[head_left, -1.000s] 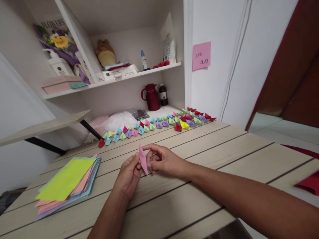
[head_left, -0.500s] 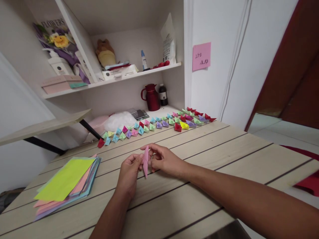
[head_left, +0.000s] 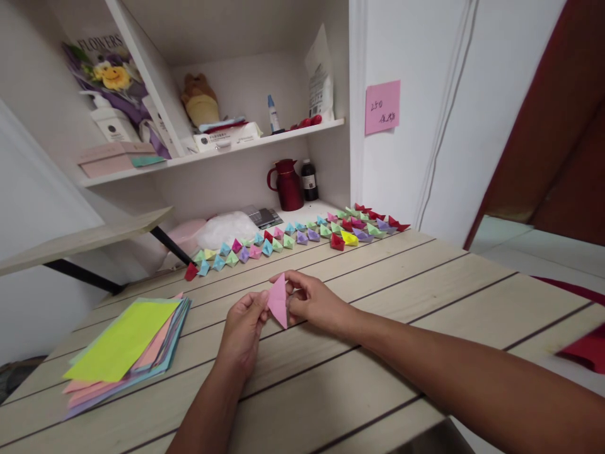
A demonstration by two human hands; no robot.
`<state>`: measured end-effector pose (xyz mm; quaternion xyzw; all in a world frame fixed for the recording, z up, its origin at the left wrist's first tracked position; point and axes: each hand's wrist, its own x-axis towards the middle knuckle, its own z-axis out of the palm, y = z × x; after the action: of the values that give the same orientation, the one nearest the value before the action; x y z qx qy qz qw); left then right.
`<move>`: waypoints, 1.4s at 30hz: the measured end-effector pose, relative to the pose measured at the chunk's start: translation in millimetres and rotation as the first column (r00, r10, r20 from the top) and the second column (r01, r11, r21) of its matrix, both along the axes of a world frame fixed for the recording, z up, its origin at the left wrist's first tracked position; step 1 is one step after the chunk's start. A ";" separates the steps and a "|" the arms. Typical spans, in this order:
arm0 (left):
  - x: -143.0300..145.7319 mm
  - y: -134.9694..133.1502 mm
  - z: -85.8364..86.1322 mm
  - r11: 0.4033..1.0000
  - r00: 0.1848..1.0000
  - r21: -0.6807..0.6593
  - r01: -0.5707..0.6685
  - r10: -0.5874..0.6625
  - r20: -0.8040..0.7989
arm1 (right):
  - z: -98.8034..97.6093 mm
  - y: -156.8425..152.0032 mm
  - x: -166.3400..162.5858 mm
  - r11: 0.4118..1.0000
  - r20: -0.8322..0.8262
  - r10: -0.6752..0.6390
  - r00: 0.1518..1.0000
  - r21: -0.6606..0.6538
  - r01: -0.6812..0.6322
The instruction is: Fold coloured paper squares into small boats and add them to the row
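Observation:
A small folded pink paper is held upright just above the wooden table, pinched from both sides. My left hand grips its left edge with thumb and fingers closed. My right hand pinches its right side, fingers curled round it. A stack of coloured paper sheets, lime green on top, lies to the left of my left hand. A long row of small folded paper boats in many colours runs along the table's far edge.
Behind the table, a white shelf unit holds a dark red jug, a dark bottle, a plush toy and boxes. A pink sticky note hangs on the wall. Red paper lies at the right edge.
The pink paper has turned between my fingers: it showed edge-on as a narrow strip half a second ago and now shows a broad diamond face. Both hands stayed in place.

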<state>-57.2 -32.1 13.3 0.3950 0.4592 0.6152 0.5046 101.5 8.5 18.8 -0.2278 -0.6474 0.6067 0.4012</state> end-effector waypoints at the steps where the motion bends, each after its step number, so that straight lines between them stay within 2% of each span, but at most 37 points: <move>1: -0.3 0.3 -0.1 1.000 1.000 0.000 0.004 -0.004 0.004 | -1.1 0.9 -0.1 1.000 0.008 -0.010 1.000 0.009 0.010; 17: 1.7 -1.0 0.9 1.000 0.999 0.016 -0.013 0.014 -0.032 | -1.1 2.7 1.6 0.949 0.164 -0.212 0.964 0.272 0.162; 26: 6.8 -2.2 -1.9 1.000 0.984 -0.024 -0.009 0.005 -0.179 | 6.6 -5.0 2.2 0.952 0.202 -0.187 0.961 0.280 0.126; 30: 8.7 -3.3 -0.1 0.999 0.976 -0.032 0.000 -0.007 -0.218 | -0.2 -3.2 -1.3 0.982 0.154 -0.112 0.982 0.170 0.085; 32: 7.2 -3.1 0.1 1.000 0.976 -0.018 -0.010 0.006 -0.218 | -3.3 -1.6 -2.5 0.993 0.114 -0.071 0.991 0.104 0.060; 35: 4.5 -2.2 -1.5 1.000 0.979 -0.006 -0.021 0.019 -0.202 | -5.0 -0.6 -3.3 0.995 0.095 -0.068 0.993 0.074 0.061; 42: 3.1 -0.9 -0.3 1.000 0.993 0.000 -0.016 0.015 -0.118 | 0.4 0.4 1.0 0.984 0.042 -0.112 0.993 0.144 0.105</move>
<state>-54.1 -33.0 13.0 0.4267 0.4916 0.5945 0.4721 102.6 8.8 19.3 -0.2486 -0.6854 0.5305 0.4324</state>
